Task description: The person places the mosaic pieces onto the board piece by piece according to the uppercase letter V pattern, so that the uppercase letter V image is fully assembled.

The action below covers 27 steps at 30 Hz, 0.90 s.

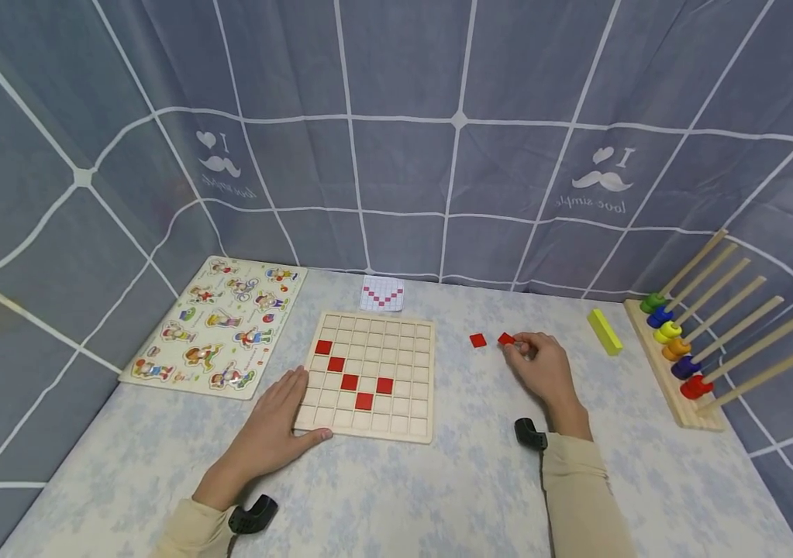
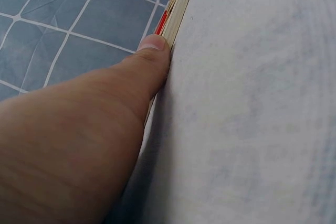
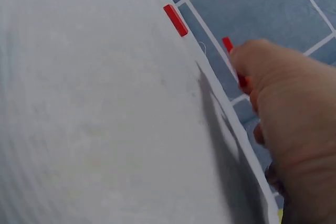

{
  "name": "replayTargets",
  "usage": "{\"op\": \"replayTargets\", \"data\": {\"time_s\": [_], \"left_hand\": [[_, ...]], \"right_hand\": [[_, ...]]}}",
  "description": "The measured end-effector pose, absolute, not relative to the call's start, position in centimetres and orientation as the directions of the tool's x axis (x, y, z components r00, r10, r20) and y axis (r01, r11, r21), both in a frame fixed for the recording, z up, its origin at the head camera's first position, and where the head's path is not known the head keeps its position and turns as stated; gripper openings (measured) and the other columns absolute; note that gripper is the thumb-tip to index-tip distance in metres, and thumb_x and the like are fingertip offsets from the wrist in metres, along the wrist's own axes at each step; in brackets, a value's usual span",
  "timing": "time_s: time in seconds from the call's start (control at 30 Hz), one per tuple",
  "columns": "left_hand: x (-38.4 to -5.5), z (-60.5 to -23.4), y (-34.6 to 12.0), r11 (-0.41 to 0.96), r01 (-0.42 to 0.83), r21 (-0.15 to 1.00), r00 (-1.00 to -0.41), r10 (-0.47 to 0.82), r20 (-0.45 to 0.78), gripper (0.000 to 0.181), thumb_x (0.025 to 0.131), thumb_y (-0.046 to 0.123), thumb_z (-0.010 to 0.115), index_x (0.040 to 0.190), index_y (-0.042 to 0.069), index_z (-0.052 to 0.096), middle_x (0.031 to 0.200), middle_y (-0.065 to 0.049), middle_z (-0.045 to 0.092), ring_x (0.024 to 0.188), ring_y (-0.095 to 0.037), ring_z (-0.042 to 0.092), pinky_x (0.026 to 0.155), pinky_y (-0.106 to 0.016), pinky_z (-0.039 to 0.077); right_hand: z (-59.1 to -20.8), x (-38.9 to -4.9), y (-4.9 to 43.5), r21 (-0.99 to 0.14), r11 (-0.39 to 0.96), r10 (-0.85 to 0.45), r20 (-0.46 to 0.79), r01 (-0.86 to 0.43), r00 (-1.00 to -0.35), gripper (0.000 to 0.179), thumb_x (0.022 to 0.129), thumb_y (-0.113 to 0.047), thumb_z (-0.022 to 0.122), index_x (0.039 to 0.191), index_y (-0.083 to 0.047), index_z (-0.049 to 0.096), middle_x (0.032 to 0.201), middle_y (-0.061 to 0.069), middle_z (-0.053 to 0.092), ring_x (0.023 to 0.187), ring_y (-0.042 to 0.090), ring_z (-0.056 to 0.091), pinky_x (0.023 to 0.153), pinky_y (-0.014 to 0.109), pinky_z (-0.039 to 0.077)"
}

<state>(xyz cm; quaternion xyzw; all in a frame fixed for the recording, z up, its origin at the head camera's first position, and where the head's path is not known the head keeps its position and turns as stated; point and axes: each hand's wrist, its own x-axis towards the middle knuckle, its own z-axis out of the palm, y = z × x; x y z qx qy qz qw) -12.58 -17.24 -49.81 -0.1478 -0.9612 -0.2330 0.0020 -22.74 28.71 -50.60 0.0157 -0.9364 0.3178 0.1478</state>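
A square wooden grid board [image 1: 406, 422] lies in the middle of the table, with several red tiles [image 1: 349, 382] set in its cells in a slanting line that turns up at the right. My left hand [image 1: 267, 430] rests at the board's near left corner, fingers along the left side and thumb [image 2: 152, 51] against the front edge. To the right of the board, my right hand [image 1: 544, 372] pinches a small red square tile [image 3: 228, 44] between thumb and fingers, held above the table. Another red tile [image 1: 477, 340] lies flat just left of that hand.
Behind the board lies a small card [image 1: 382, 294] with a pink V of squares. A picture puzzle board [image 1: 211, 333] is at the left. Toward the right are a yellow block [image 1: 605, 332] and a wooden peg stand [image 1: 675, 380] with coloured beads. Tiled cloth [image 1: 403, 170] hangs behind.
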Motion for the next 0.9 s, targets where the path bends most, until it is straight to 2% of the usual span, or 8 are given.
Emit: {"op": "replayTargets", "data": {"time_s": [0.17, 0.33, 0.5, 0.67, 0.9], "left_hand": [[-12.6, -49.9, -17.2, 0.845, 0.278, 0.456, -0.958, 0.28, 0.065, 0.109, 0.086, 0.062, 0.072, 0.159, -0.005, 0.026, 0.167, -0.022, 0.026, 0.154, -0.044, 0.025, 0.121, -0.064, 0.026], [-12.6, -50.0, -17.2, 0.847, 0.276, 0.455, -0.958, 0.278, 0.064, 0.109, 0.086, 0.062, 0.072, 0.159, -0.005, 0.026, 0.167, -0.022, 0.026, 0.154, -0.044, 0.025, 0.122, -0.064, 0.025], [-12.8, -49.8, -17.4, 0.847, 0.286, 0.448, -0.956, 0.283, 0.077, 0.109, 0.086, 0.061, 0.072, 0.159, -0.005, 0.026, 0.167, -0.022, 0.027, 0.154, -0.044, 0.025, 0.121, -0.063, 0.025], [-12.8, -49.6, -17.6, 0.851, 0.279, 0.445, -0.958, 0.277, 0.071, 0.109, 0.086, 0.063, 0.072, 0.159, -0.004, 0.026, 0.167, -0.021, 0.027, 0.154, -0.044, 0.025, 0.122, -0.064, 0.025], [-12.8, -49.8, -17.5, 0.852, 0.271, 0.448, -0.96, 0.27, 0.067, 0.11, 0.086, 0.063, 0.072, 0.16, -0.004, 0.026, 0.167, -0.021, 0.026, 0.155, -0.044, 0.024, 0.122, -0.064, 0.024]], "right_hand": [[-49.9, -22.6, 27.7, -0.618, 0.764, 0.016, 0.305, -0.185, -0.952, 0.022, 0.093, -0.019, 0.072, 0.106, -0.002, 0.074, 0.084, 0.007, 0.061, 0.086, 0.022, 0.052, 0.077, 0.037, 0.046], [-49.2, -22.1, 25.9, -0.592, 0.764, -0.09, 0.296, -0.256, -0.951, 0.023, 0.093, -0.021, 0.073, 0.107, -0.003, 0.074, 0.085, 0.003, 0.062, 0.086, 0.019, 0.051, 0.076, 0.035, 0.046], [-48.6, -21.6, 22.9, -0.593, 0.741, -0.156, 0.305, -0.315, -0.94, 0.021, 0.091, -0.019, 0.073, 0.107, -0.005, 0.075, 0.084, -0.001, 0.062, 0.087, 0.017, 0.052, 0.077, 0.035, 0.048], [-47.9, -21.1, 19.2, -0.64, 0.689, -0.229, 0.253, -0.34, -0.94, 0.022, 0.092, -0.024, 0.074, 0.108, -0.009, 0.075, 0.084, -0.004, 0.058, 0.088, 0.016, 0.051, 0.082, 0.037, 0.05], [-47.7, -20.5, 15.8, -0.57, 0.723, -0.315, 0.231, -0.39, -0.921, 0.021, 0.091, -0.028, 0.076, 0.104, -0.012, 0.074, 0.081, -0.008, 0.055, 0.09, 0.012, 0.052, 0.086, 0.034, 0.051]]}}
